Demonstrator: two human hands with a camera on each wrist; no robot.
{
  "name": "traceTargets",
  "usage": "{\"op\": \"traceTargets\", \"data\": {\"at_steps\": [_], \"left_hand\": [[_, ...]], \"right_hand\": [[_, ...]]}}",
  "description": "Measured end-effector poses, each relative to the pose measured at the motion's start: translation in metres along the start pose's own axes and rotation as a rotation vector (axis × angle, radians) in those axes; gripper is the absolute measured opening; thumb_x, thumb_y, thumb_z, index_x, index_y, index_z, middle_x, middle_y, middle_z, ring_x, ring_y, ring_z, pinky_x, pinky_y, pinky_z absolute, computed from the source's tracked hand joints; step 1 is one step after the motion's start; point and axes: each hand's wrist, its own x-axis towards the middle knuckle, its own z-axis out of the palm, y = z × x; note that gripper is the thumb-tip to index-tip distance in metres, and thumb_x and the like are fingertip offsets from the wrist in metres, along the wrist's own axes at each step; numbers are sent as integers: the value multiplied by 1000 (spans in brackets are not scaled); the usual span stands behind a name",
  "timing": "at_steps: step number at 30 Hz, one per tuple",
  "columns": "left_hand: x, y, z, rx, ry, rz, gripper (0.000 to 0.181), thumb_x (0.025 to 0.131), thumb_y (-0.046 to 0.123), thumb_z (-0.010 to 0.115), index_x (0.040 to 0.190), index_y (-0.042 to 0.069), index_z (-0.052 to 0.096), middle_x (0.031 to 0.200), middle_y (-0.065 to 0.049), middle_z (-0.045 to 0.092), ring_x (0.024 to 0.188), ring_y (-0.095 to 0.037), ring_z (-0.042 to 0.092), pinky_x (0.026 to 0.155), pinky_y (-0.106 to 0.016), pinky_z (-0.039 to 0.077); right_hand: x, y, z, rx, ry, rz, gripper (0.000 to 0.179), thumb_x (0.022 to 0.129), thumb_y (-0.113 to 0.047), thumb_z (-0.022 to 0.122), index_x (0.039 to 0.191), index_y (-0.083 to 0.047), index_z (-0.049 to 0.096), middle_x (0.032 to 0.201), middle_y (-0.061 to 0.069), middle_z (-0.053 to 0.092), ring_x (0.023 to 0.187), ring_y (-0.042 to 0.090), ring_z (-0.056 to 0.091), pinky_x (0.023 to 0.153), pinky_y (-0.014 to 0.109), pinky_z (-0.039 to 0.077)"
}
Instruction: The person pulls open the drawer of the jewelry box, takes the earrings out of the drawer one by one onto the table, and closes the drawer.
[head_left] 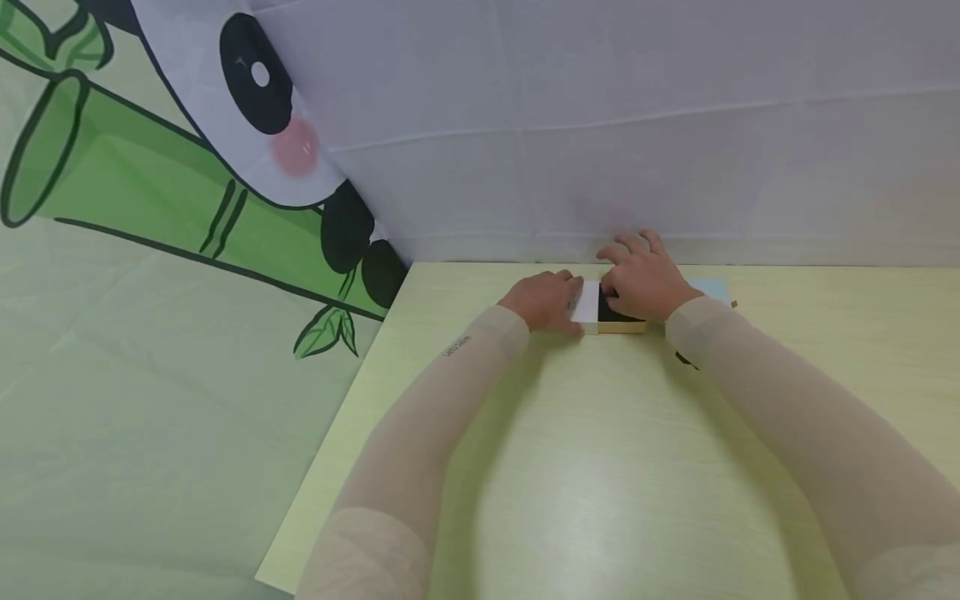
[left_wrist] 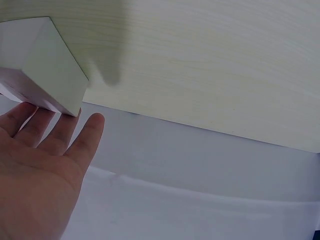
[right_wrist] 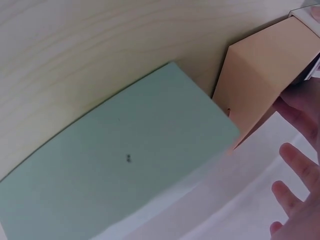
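Note:
In the head view a small box lies near the table's far edge, its white sleeve (head_left: 588, 315) on the left and its tan drawer (head_left: 622, 327) with a black interior on the right. My left hand (head_left: 546, 302) grips the white sleeve, thumb at the near side and fingers at the back. My right hand (head_left: 647, 277) reaches over the drawer, one finger bent down into the black interior. In the right wrist view its other fingers are spread apart. Its fingertips inside the drawer are hidden. A pale blue-green box (right_wrist: 120, 155) stands close to the drawer's right end.
The wooden table (head_left: 600, 467) ends at a white cloth (head_left: 637, 167) right behind the box. On the left hangs a light cloth printed with a panda and green bamboo (head_left: 150, 175). A small brown bit (head_left: 734, 304) shows beside the pale box.

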Motion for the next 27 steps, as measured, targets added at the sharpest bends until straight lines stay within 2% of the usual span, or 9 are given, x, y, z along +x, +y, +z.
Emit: {"op": "traceTargets", "data": {"at_steps": [27], "left_hand": [[2,0,-2,4,-18,-10,95,108,61,80,181,13,44,169,-5,63,142,-24,70,120,-43,62]], "right_hand": [[-5,1,-8,0,53,-37,6,104,-20,89,106,-18,94,165,19,68,168,53,46,138,81,31]]}}
